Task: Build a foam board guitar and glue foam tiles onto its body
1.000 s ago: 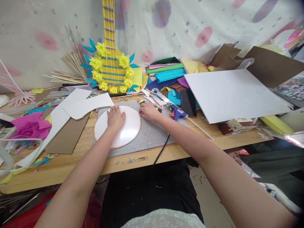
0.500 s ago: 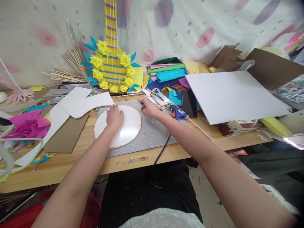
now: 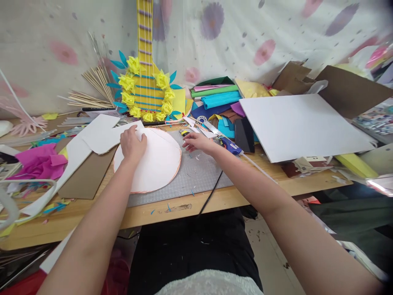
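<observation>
A white round board (image 3: 159,164) with an orange-marked rim is tilted above the grey cutting mat (image 3: 205,176). My left hand (image 3: 132,144) grips it at the upper-left edge, fingers over the rim and thumb on the white face. My right hand (image 3: 196,142) is just right of the board with its fingers loosely stretched and nothing in them. Right behind those fingers lies a small yellow-and-black tool (image 3: 184,132), partly hidden. A blue glue gun (image 3: 230,145) with a white glue stick rests beside my right wrist.
White board offcuts (image 3: 101,133) and brown cardboard (image 3: 84,176) lie left. A yellow paper guitar (image 3: 147,92) with flowers stands behind. Rightward are a phone (image 3: 245,135), a large white board (image 3: 303,125) and rolled coloured paper (image 3: 221,98). A black cord (image 3: 211,194) crosses the table's front edge.
My left hand has moved left to the round board's edge, and the board has shifted left and tilted up. My right hand's fingers have spread, and the yellow-and-black tool now shows behind them.
</observation>
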A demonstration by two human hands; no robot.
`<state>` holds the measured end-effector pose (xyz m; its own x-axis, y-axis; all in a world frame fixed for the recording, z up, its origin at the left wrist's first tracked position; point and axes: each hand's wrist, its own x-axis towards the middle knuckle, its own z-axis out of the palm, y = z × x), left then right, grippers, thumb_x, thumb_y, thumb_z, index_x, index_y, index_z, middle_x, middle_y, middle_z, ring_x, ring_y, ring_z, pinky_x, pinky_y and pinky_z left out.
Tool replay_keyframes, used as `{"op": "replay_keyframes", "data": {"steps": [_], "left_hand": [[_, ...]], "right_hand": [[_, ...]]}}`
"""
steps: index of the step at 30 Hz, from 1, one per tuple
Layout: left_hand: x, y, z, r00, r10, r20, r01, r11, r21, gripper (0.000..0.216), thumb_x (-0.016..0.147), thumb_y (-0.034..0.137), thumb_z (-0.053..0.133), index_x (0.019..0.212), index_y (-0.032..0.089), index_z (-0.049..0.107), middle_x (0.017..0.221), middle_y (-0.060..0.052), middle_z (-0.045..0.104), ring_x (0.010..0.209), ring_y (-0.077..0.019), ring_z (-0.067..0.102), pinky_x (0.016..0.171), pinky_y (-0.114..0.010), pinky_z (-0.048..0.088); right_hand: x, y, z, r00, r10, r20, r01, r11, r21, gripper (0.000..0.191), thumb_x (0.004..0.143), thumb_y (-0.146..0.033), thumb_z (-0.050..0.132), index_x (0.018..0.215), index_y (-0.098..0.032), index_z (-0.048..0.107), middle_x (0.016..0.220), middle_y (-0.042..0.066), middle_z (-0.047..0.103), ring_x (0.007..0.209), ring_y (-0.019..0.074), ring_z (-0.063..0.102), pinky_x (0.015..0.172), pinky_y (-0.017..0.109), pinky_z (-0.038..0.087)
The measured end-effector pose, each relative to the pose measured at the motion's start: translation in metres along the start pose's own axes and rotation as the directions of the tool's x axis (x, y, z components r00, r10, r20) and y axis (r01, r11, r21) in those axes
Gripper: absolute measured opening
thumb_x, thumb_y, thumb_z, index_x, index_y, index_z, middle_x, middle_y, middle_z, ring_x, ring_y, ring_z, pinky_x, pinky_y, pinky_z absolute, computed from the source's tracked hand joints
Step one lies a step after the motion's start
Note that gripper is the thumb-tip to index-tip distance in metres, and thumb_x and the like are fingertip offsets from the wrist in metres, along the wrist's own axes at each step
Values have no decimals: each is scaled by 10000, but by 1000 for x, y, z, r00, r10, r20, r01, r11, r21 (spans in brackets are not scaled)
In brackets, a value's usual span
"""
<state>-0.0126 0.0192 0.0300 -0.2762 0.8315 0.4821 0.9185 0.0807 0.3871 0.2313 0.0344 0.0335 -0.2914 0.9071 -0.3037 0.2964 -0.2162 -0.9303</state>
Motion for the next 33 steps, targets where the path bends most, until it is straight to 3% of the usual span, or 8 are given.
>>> {"op": "replay_keyframes", "data": {"steps": [7,14,19,22,25,27,30,33], "left_hand": [[14,18,-26,989,84,-118,-89,995,-35,458,782,234,505,1230,139,513,1178,-139,584,1191,-313,464,1064,-485,331],[12,23,-29,988,79,-130,-88,994,-65,459,780,225,505,1234,166,491,1179,-137,561,1220,-324,426,1075,-518,296],[6,26,-21,991,118,-63,-121,992,-42,445,795,249,482,1232,169,501,1167,-133,574,1202,-310,450,1065,-484,313],[1,29,-15,989,148,-10,-149,988,-36,432,798,248,477,1222,171,513,1145,-123,591,1173,-294,477,1046,-452,336],[-3,34,-10,982,185,27,-184,983,-21,421,804,245,473,1213,164,522,1140,-124,596,1153,-290,488,1028,-438,348],[-4,37,-8,978,202,44,-202,979,0,416,811,244,464,1213,154,527,1148,-131,594,1155,-294,484,1024,-434,348],[-5,39,-6,976,208,67,-210,977,33,425,822,244,448,1228,142,524,1159,-136,594,1158,-303,477,1014,-436,350],[-6,38,-4,973,207,102,-212,976,41,428,831,246,440,1239,140,518,1164,-144,594,1153,-311,477,1000,-448,360]], "right_hand": [[-21,-8,2,993,-40,111,22,988,154,93,862,-89,529,937,-145,529,796,59,687,658,118,666,717,296,573],[-23,-11,8,992,43,122,-67,976,207,60,860,-89,545,869,-148,541,695,47,688,651,125,667,761,325,572],[-20,-12,7,988,94,120,-97,995,21,83,869,-148,560,789,-145,583,622,52,678,597,141,660,639,290,575],[-16,-13,6,998,40,38,-37,997,-64,107,876,-175,558,810,-131,631,719,66,704,590,118,644,616,264,569],[-11,-12,9,996,-73,46,72,997,4,150,881,-163,545,930,-151,687,832,40,715,643,89,642,657,240,569],[-7,-9,14,991,-118,60,116,992,47,184,862,-127,554,946,-170,712,802,12,704,644,79,631,678,237,570],[0,-4,19,993,-113,20,111,992,65,203,835,-81,562,906,-172,729,708,-12,675,601,73,608,666,233,571],[5,-1,15,995,-76,65,75,997,26,182,841,-106,562,919,-153,720,711,13,680,630,94,626,656,237,567]]}}
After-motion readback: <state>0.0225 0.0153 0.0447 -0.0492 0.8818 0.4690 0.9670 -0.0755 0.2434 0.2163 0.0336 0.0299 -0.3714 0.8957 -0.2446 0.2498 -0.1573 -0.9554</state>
